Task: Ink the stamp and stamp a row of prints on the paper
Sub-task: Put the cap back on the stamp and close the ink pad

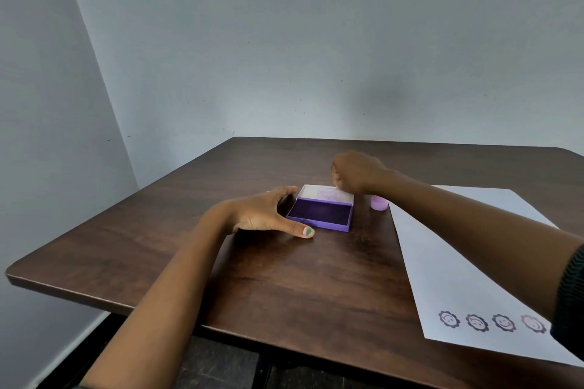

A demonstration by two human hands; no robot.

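Observation:
A purple ink pad lies open in the middle of the table, its dark pad exposed and its pale lid tilted back. My left hand rests flat beside the pad's left side, with fingers spread at its back corner and the thumb near its front corner. My right hand is closed on the lid's far edge. A small lilac stamp stands on the table just right of the pad, with no hand on it. The white paper lies to the right and carries a row of several smiley flower prints along its near edge.
The dark wooden table ends at a front edge near me and a left edge by the wall. Grey walls stand behind and to the left. My right forearm crosses above the paper.

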